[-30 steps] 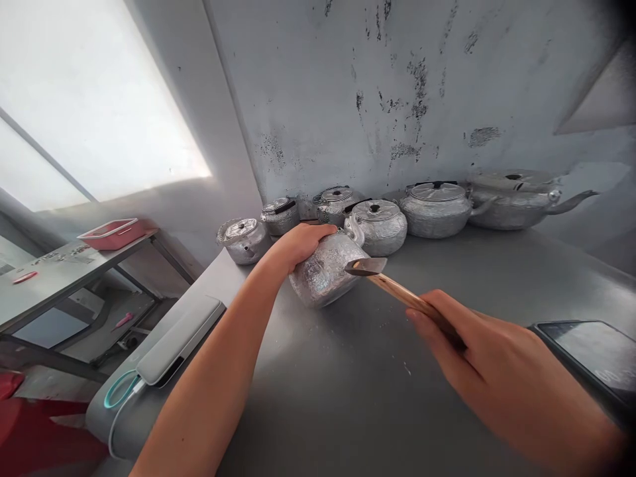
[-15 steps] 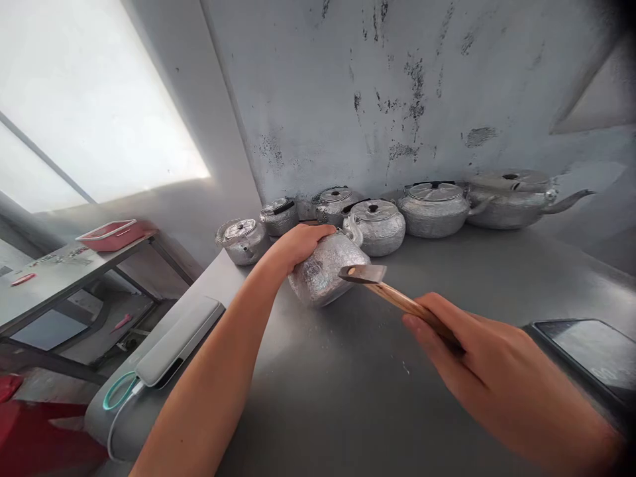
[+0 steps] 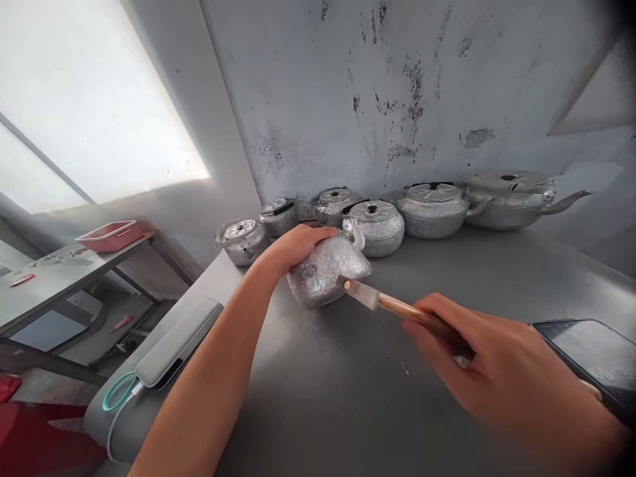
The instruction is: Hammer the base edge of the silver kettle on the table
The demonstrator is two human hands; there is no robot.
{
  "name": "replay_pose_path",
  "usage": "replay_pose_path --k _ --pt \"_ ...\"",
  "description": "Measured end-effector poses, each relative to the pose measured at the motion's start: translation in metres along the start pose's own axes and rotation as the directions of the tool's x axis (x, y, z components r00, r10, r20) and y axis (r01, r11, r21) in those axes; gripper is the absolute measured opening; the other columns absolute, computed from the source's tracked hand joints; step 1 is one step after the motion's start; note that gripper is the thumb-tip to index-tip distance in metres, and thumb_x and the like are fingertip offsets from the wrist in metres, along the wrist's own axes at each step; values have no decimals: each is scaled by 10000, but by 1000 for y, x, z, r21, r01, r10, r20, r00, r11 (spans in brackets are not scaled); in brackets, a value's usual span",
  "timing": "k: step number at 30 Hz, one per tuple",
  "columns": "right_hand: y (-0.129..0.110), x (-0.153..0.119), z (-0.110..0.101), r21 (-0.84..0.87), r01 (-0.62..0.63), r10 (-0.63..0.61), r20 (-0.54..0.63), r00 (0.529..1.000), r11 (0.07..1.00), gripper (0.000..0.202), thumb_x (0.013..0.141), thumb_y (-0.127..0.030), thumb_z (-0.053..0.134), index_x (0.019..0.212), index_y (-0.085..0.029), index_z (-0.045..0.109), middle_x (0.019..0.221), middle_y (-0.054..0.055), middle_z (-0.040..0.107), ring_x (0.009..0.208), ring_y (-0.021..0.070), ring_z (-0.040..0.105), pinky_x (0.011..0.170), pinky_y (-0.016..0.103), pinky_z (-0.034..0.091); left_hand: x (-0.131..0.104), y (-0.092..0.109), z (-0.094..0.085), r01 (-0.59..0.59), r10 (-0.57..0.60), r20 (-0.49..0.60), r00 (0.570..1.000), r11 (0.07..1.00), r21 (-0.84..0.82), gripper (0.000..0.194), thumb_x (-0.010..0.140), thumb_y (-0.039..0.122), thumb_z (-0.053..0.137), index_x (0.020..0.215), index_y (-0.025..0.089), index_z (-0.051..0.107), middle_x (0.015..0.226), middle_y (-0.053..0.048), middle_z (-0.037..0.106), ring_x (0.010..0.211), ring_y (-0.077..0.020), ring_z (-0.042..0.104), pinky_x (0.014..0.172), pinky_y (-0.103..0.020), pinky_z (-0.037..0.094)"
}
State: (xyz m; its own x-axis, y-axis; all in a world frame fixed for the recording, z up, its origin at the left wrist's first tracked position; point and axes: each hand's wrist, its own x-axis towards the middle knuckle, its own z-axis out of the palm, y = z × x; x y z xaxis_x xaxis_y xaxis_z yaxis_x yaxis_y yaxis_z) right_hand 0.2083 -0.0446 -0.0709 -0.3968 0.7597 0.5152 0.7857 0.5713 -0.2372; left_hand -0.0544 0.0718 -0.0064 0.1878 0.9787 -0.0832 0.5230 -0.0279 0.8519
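Observation:
A silvery, dimpled metal kettle lies tipped on the grey tabletop, its base side turned toward me. Over its upper left side my left hand is closed, gripping it; some of the fingertips are hidden behind the kettle. My right hand is wrapped round the wooden handle of a hammer. The hammer's metal head is at the kettle's lower right side; whether it touches the metal I cannot tell.
Several lidded kettles stand along the wall behind. A grey case with a cable lies at the left, a phone at the right. Beyond the table's left edge, a side table holds a pink basket.
The hammer head has swung down and slightly left against the view of the kettle, and its angle has turned. My left hand keeps its hold on the kettle, which has shifted slightly.

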Motion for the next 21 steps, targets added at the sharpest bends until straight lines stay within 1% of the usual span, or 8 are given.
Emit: replay_pose_path --k 2,3,5,8,11,15,17,21 --pt "1 0 -2 -4 47 -47 -22 999 999 318 986 -387 485 698 -265 431 504 -101 354 369 105 354 411 232 308 -2 -2 -5 -13 13 59 998 1000 1 486 894 601 628 647 183 607 596 -4 537 476 -119 471 488 -275 333" --pt "0 -1 -2 -2 79 -79 7 997 997 324 949 -335 508 655 -261 394 484 -98 357 363 101 351 411 232 285 -3 -2 -7 -21 21 85 996 1000 2 500 883 613 643 636 181 601 593 4 520 474 -107 447 489 -271 321" --pt "0 -2 -1 20 109 -110 144 983 994 285 854 -225 545 613 -247 394 456 -84 443 369 105 410 433 242 251 -7 -1 -11 -45 43 130 991 999 14 532 865 639 664 616 175 593 577 18 476 470 -91 398 489 -268 300" --pt "-3 -3 4 35 62 -71 404 912 997 148 742 -123 583 662 -243 553 539 -52 643 466 156 593 491 275 229 -13 3 -15 -72 64 186 980 997 36 541 858 664 670 647 167 628 579 23 459 481 -91 376 489 -270 289" --pt "-5 -4 7 -19 44 -28 530 847 999 168 690 -81 589 678 -248 591 588 -30 696 539 208 658 518 304 188 -18 7 -16 -105 94 223 970 994 36 478 874 622 677 722 170 668 606 22 480 495 -94 383 493 -266 296" --pt "-6 -4 7 -62 5 32 577 816 998 161 722 -104 585 660 -252 576 594 -30 698 538 215 642 524 314 160 -19 10 -14 -130 121 214 969 991 30 459 884 611 675 747 173 689 620 13 497 501 -101 410 497 -268 314" --pt "-5 -5 7 -63 -10 45 577 815 998 153 734 -121 587 670 -259 586 601 -30 702 551 222 648 528 315 161 -20 10 -13 -143 138 193 971 990 7 469 881 628 672 763 175 700 632 7 511 507 -106 429 497 -270 320" --pt "-6 -4 8 -54 -14 43 573 819 998 157 732 -119 593 676 -265 608 612 -28 718 571 236 672 535 317 159 -19 10 -10 -170 182 166 969 982 -83 489 865 627 697 693 171 653 615 15 485 499 -98 433 488 -262 313"
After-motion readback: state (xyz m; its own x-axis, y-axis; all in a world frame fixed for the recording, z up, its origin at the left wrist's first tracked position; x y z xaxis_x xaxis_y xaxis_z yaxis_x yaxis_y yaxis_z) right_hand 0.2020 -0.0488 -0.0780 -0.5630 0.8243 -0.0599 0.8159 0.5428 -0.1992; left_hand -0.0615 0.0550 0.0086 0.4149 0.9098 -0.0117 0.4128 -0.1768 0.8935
